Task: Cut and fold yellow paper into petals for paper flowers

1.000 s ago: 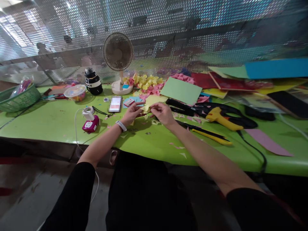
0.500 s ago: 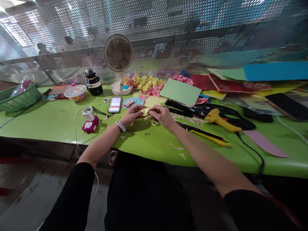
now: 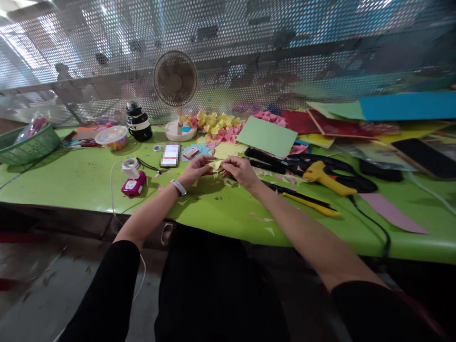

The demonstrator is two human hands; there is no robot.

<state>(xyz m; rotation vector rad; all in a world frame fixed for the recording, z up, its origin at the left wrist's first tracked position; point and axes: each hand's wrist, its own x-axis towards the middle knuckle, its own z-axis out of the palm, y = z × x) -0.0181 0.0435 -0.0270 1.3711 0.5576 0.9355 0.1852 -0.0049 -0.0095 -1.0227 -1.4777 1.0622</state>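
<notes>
Both hands meet over the green table, above scattered paper scraps. A small piece of folded yellow paper (image 3: pixel 215 165) is pinched in the fingertips of my left hand (image 3: pixel 196 171), which wears a white band at the wrist. On the paper's other side, the fingers of my right hand (image 3: pixel 242 172) are pinched together at its edge; their exact contact is partly hidden. Just behind lie a flat pale yellow sheet (image 3: pixel 230 150) and blue paper pieces (image 3: pixel 198 151) with a small red-and-white box (image 3: pixel 191 153) on top. Folded yellow paper shapes (image 3: pixel 215 121) and pink ones (image 3: pixel 228 134) are heaped farther back.
A fan (image 3: pixel 175 78) and a black bottle (image 3: pixel 138 124) stand at the back. Right of my hands are a green sheet (image 3: pixel 267 136), a yellow-handled glue gun (image 3: pixel 326 176) and a yellow cutter (image 3: pixel 311 205). A magenta power cube (image 3: pixel 134 185) sits left, its white cable hanging over the edge.
My right fingertips have shifted very slightly to the right along the yellow paper. My left hand and the things on the table look the same.
</notes>
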